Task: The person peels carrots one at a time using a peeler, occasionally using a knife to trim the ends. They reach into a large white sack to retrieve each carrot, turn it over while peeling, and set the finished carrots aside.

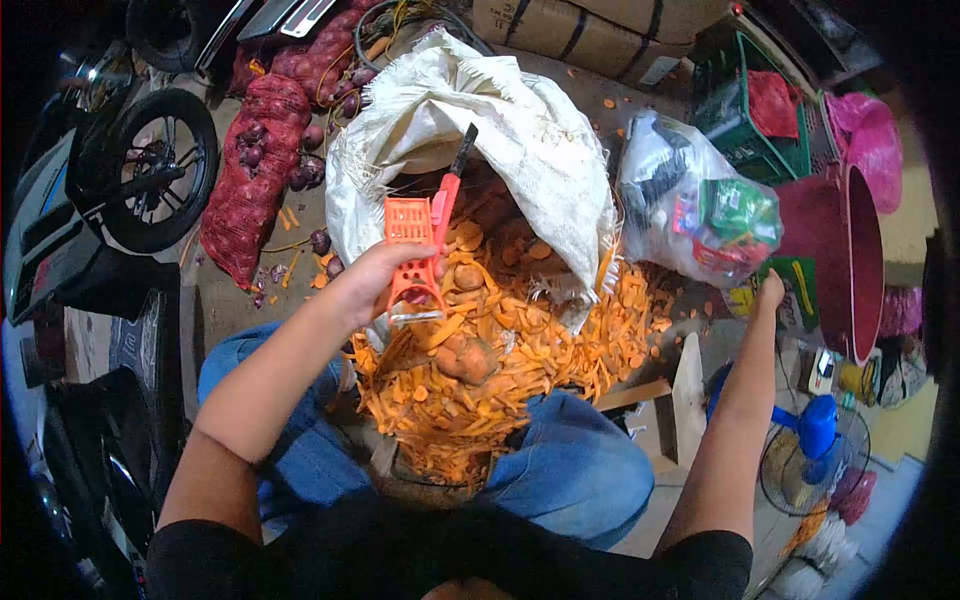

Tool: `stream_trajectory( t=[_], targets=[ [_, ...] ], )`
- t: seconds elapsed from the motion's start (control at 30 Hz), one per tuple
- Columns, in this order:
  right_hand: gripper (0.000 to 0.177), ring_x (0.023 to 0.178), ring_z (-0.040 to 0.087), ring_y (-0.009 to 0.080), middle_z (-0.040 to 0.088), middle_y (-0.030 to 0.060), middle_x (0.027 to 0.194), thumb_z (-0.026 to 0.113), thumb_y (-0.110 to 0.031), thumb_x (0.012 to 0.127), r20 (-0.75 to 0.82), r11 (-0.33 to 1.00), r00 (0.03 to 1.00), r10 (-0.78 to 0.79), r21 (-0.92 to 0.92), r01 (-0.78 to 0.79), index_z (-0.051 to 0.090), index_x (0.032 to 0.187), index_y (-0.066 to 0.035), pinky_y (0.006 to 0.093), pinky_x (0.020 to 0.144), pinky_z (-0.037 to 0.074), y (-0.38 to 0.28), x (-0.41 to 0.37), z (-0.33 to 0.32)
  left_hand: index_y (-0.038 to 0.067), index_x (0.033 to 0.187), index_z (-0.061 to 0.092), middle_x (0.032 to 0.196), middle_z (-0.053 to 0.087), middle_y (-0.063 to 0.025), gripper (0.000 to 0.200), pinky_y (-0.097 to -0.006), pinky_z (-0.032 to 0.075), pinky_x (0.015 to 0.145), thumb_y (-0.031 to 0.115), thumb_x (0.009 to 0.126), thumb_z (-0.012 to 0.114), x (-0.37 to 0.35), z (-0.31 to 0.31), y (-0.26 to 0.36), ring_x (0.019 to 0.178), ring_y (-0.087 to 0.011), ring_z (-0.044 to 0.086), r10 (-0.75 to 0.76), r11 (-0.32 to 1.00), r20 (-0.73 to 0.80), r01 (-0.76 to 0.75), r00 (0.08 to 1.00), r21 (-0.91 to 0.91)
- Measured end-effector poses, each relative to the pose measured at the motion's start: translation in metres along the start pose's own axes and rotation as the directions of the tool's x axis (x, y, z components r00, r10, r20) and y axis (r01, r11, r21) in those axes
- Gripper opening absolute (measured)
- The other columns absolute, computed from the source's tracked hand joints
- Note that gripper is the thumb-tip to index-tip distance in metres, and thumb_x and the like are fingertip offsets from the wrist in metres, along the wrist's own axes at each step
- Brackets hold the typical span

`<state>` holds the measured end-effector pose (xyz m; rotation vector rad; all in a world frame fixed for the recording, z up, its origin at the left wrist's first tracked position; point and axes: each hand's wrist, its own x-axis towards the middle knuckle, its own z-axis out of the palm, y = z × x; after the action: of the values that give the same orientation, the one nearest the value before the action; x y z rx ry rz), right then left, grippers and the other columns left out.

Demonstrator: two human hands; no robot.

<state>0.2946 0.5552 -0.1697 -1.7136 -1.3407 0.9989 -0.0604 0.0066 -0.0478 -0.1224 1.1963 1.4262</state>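
Note:
My left hand (pixel 375 285) is closed around an orange plastic peeler (pixel 408 225) with slots and holes in its body. Alongside it stands a red-handled knife (pixel 447 195), its dark blade pointing up. Below them spreads a heap of orange vegetable strips and slices (pixel 500 345), with a larger orange root piece (pixel 465 358) on top. The heap spills from the mouth of a white woven sack (pixel 520 140). My right hand (pixel 768 292) reaches far right, beside a green and yellow packet (pixel 798 290) and under a clear plastic bag (pixel 690 200); its fingers are hidden.
Red net bags of onions (pixel 255 180) lie to the left, near a small wheel (pixel 155 170). A large maroon tub (pixel 835 260) and a green crate (pixel 750 110) stand at the right. Below them is a blue fan (pixel 818 440). Cardboard boxes (pixel 590 35) line the back.

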Motion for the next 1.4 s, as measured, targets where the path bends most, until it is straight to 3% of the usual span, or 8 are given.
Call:
stream_trajectory(
  t=[0.17, 0.23, 0.37, 0.43, 0.97, 1.03, 1.13, 1.4],
  targets=[
    [0.022, 0.073, 0.054, 0.0195, 0.056, 0.0072, 0.08, 0.047, -0.016, 0.077, 0.114, 0.958, 0.993, 0.036, 0.279, -0.067, 0.054, 0.091, 0.0, 0.031, 0.063, 0.042, 0.007, 0.017, 0.019, 0.001, 0.093, 0.047, 0.07, 0.052, -0.005, 0.023, -0.0243, 0.046, 0.055, 0.017, 0.076, 0.049, -0.001, -0.013, 0.006, 0.062, -0.0139, 0.053, -0.018, 0.996, -0.058, 0.023, 0.998, 0.089],
    [0.02, 0.07, 0.055, 0.0202, 0.055, 0.0061, 0.077, 0.046, -0.016, 0.078, 0.404, 0.913, 0.915, -0.003, 0.374, -0.163, 0.052, 0.092, -0.003, 0.0332, 0.06, 0.045, 0.008, 0.013, 0.027, 0.001, 0.093, 0.047, 0.07, 0.052, -0.0052, 0.022, -0.0244, 0.045, 0.054, 0.016, 0.077, 0.049, 0.0, -0.019, 0.008, 0.062, -0.0138, 0.053, -0.002, 0.996, -0.083, 0.009, 0.997, 0.091],
    [0.021, 0.069, 0.055, 0.0201, 0.056, 0.008, 0.08, 0.048, -0.019, 0.078, 0.295, 0.928, 0.942, 0.161, 0.28, -0.247, 0.051, 0.092, -0.005, 0.0348, 0.062, 0.047, 0.004, -0.007, 0.035, 0.001, 0.092, 0.047, 0.069, 0.051, -0.0058, 0.021, -0.0238, 0.045, 0.052, 0.016, 0.077, 0.048, 0.001, -0.024, 0.011, 0.061, -0.0134, 0.053, 0.001, 0.996, -0.08, 0.007, 0.997, 0.088],
    [0.024, 0.077, 0.054, 0.0258, 0.052, 0.0127, 0.093, 0.049, -0.016, 0.076, 0.467, 0.939, 0.874, 0.135, 0.22, -0.262, 0.047, 0.094, 0.0, 0.0354, 0.064, 0.046, -0.001, -0.012, 0.032, -0.001, 0.093, 0.047, 0.07, 0.052, -0.0061, 0.023, -0.0232, 0.045, 0.052, 0.016, 0.077, 0.048, 0.002, -0.022, 0.012, 0.06, -0.0131, 0.053, 0.006, 0.995, -0.045, -0.001, 0.999, 0.1],
    [0.026, 0.081, 0.053, 0.0278, 0.05, 0.0129, 0.096, 0.045, -0.013, 0.076, 0.408, 0.996, 0.911, -0.056, 0.085, 0.023, 0.045, 0.098, 0.0, 0.0388, 0.069, 0.045, -0.006, -0.02, 0.032, 0.002, 0.089, 0.05, 0.075, 0.056, -0.0051, 0.017, -0.0225, 0.045, 0.061, 0.012, 0.076, 0.05, 0.01, -0.004, -0.01, 0.068, -0.0116, 0.055, -0.138, 0.977, 0.029, 0.132, 0.99, 0.167],
    [0.028, 0.081, 0.053, 0.0275, 0.051, 0.013, 0.094, 0.042, -0.01, 0.074, 0.504, 0.855, 0.86, -0.078, 0.477, -0.202, 0.045, 0.099, 0.002, 0.0384, 0.072, 0.044, -0.011, -0.056, 0.041, 0.002, 0.091, 0.05, 0.076, 0.056, -0.0053, 0.019, -0.0227, 0.045, 0.062, 0.013, 0.076, 0.05, 0.01, 0.009, -0.007, 0.068, -0.0115, 0.055, -0.131, 0.959, 0.004, 0.126, 0.991, 0.252],
    [0.025, 0.079, 0.054, 0.025, 0.053, 0.0118, 0.088, 0.044, -0.009, 0.072, 0.462, 0.749, 0.886, -0.041, 0.602, -0.279, 0.048, 0.094, 0.003, 0.0356, 0.069, 0.044, -0.048, -0.108, 0.05, 0.001, 0.093, 0.051, 0.077, 0.056, -0.0052, 0.022, -0.0226, 0.044, 0.062, 0.015, 0.077, 0.051, 0.003, 0.023, 0.001, 0.07, -0.0111, 0.055, -0.104, 0.956, 0.109, 0.069, 0.989, 0.285],
    [0.014, 0.071, 0.053, 0.0211, 0.051, 0.0099, 0.078, 0.046, -0.008, 0.07, 0.274, 0.709, 0.845, -0.459, 0.686, 0.163, 0.05, 0.079, 0.002, 0.0329, 0.065, 0.046, -0.19, -0.206, 0.027, 0.0, 0.087, 0.052, 0.074, 0.055, -0.0042, 0.02, -0.0229, 0.042, 0.061, 0.017, 0.076, 0.051, -0.007, 0.035, 0.001, 0.067, -0.0095, 0.052, -0.011, 0.969, 0.304, -0.065, 0.953, 0.237]
  ],
)
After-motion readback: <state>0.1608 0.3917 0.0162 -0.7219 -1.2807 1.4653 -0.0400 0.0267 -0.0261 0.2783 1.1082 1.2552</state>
